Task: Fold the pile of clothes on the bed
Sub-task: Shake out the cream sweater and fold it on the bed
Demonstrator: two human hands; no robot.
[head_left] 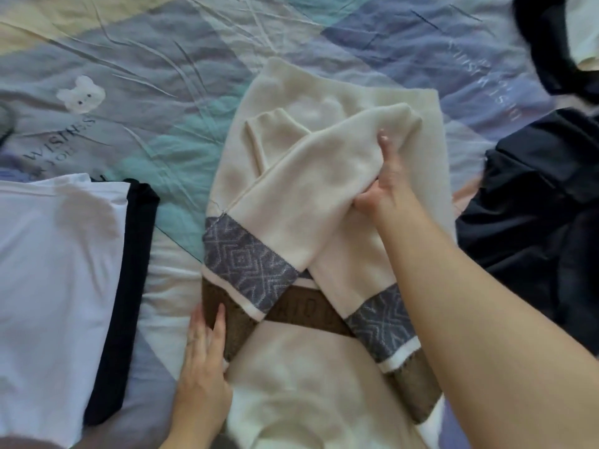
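A cream knit sweater (324,98) with grey patterned bands and a brown band lies spread on the bed in the middle of the view. Its two sleeves are crossed over its body. My right hand (385,186) grips the upper part of the right sleeve (330,189), thumb on top, with cloth bunched in the fingers. My left hand (204,348) lies flat on the sweater's left edge by the brown band (308,315), fingers straight and pressing.
A folded white garment (55,270) sits on a folded black one (129,286) at the left. Dark navy clothes (534,196) are piled at the right, with more dark cloth (547,43) at the top right. The bedsheet (162,76) has blue, teal and cream patches.
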